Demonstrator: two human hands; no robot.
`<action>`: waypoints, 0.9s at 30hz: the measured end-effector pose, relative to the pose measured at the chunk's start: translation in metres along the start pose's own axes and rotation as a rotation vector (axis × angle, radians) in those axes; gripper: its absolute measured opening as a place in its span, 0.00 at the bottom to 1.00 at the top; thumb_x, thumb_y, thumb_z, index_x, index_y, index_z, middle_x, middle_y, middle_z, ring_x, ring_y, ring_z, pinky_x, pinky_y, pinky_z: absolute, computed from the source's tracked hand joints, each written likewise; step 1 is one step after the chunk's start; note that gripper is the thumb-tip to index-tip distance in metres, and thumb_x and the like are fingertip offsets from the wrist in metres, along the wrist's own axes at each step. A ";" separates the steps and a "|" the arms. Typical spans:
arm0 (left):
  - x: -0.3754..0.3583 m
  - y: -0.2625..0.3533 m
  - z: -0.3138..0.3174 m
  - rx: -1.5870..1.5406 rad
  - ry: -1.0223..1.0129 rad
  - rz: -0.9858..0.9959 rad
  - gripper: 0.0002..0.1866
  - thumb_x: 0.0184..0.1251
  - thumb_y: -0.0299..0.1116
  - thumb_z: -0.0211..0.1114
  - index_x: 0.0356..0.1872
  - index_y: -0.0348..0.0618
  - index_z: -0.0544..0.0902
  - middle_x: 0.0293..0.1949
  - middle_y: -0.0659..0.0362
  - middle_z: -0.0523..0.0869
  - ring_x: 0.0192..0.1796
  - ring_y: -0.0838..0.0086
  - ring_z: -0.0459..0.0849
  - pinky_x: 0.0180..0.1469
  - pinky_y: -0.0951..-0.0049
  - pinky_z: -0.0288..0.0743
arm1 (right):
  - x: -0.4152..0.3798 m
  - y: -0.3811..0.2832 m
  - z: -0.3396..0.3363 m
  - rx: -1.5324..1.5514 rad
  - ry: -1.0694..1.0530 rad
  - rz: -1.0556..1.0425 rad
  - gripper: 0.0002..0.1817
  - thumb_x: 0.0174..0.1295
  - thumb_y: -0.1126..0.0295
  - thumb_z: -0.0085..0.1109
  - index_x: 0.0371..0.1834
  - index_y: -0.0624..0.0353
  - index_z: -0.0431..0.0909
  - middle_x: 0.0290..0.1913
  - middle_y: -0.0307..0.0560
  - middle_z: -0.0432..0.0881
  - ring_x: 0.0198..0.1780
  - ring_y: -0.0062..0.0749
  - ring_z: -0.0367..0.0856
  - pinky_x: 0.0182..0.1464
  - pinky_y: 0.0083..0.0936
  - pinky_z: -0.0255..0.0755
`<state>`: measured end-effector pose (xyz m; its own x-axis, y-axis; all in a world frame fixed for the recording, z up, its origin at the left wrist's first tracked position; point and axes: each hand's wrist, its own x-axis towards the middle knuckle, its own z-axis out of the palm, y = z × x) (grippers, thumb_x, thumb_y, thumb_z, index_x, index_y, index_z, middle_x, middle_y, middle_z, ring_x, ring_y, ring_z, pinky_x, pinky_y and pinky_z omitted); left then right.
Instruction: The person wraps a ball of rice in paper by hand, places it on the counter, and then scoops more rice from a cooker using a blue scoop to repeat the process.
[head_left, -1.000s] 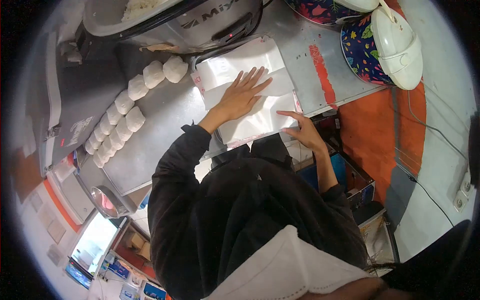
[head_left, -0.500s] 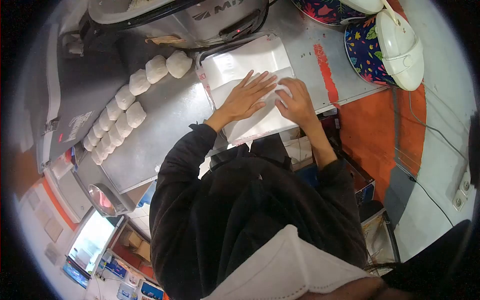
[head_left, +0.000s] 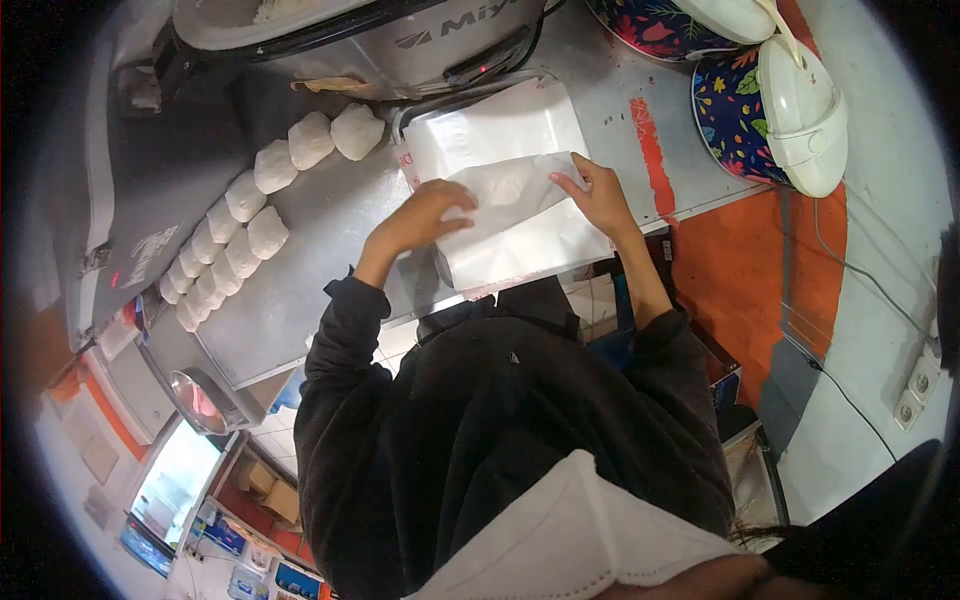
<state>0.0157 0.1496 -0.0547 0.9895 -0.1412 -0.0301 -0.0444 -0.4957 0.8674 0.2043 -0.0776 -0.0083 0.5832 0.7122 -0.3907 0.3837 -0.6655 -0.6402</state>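
Observation:
A stack of white paper sheets [head_left: 510, 245] lies in a metal tray [head_left: 402, 118] at the table's front edge. Over it is a folded, translucent white paper [head_left: 505, 185] with something pale inside that I cannot make out. My left hand [head_left: 428, 214] curls round the left end of this folded paper. At its right end, my right hand [head_left: 592, 195] pinches the edge between thumb and fingers. Several white wrapped bundles [head_left: 268, 232] sit in rows to the left of the tray.
Behind the tray stands a large grey rice cooker [head_left: 400, 40]. Two patterned pots with white lids [head_left: 740, 110] are at the back right. A dark case [head_left: 140, 200] borders the table's left side. Cables hang along the right wall.
My left hand has lifted off the flat paper and moved left, now gripping the folded paper's end. The folded paper is raised a little. My right hand has shifted slightly and opened its fingers somewhat.

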 end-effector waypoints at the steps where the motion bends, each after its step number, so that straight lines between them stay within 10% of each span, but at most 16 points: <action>1: -0.006 -0.021 0.006 -0.003 0.007 -0.167 0.12 0.61 0.38 0.65 0.38 0.40 0.81 0.43 0.53 0.82 0.50 0.63 0.77 0.57 0.66 0.66 | 0.001 0.006 0.006 0.057 0.045 0.030 0.18 0.62 0.60 0.58 0.39 0.67 0.74 0.31 0.59 0.80 0.35 0.56 0.79 0.38 0.39 0.72; 5: 0.000 0.007 -0.004 -0.259 0.102 -0.488 0.13 0.60 0.39 0.65 0.40 0.41 0.82 0.45 0.55 0.84 0.52 0.66 0.78 0.60 0.65 0.63 | 0.001 0.031 0.044 0.184 0.453 -0.071 0.20 0.59 0.59 0.63 0.45 0.66 0.77 0.34 0.58 0.81 0.36 0.52 0.80 0.41 0.33 0.73; 10: -0.008 -0.005 0.016 0.027 0.083 -0.167 0.15 0.58 0.42 0.67 0.40 0.43 0.83 0.43 0.58 0.85 0.55 0.63 0.75 0.66 0.58 0.56 | -0.003 0.022 0.031 0.193 0.332 -0.118 0.23 0.57 0.56 0.64 0.47 0.64 0.78 0.36 0.59 0.82 0.40 0.50 0.82 0.43 0.35 0.73; 18: 0.005 -0.001 0.024 0.067 0.330 -0.513 0.18 0.58 0.44 0.67 0.42 0.41 0.82 0.36 0.50 0.83 0.46 0.60 0.78 0.61 0.58 0.60 | -0.001 0.026 0.046 0.125 0.318 0.054 0.16 0.56 0.61 0.64 0.42 0.59 0.79 0.40 0.56 0.80 0.43 0.48 0.79 0.45 0.35 0.72; 22: 0.023 0.009 0.048 0.395 0.411 -0.661 0.17 0.60 0.43 0.65 0.41 0.38 0.80 0.25 0.51 0.78 0.35 0.59 0.78 0.55 0.57 0.63 | 0.000 0.015 0.065 -0.137 0.474 -0.200 0.10 0.48 0.72 0.66 0.33 0.56 0.76 0.38 0.50 0.75 0.46 0.42 0.74 0.48 0.32 0.68; 27: 0.025 0.010 0.046 0.535 0.826 -0.421 0.17 0.51 0.43 0.70 0.37 0.46 0.79 0.37 0.57 0.80 0.47 0.65 0.75 0.52 0.58 0.60 | 0.004 -0.019 0.048 -0.410 0.514 0.081 0.16 0.43 0.73 0.68 0.37 0.52 0.77 0.42 0.46 0.67 0.51 0.41 0.66 0.54 0.37 0.61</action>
<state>0.0337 0.1012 -0.0695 0.7168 0.6533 0.2439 0.4665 -0.7091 0.5287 0.1648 -0.0509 -0.0294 0.8500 0.5268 0.0033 0.5067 -0.8157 -0.2791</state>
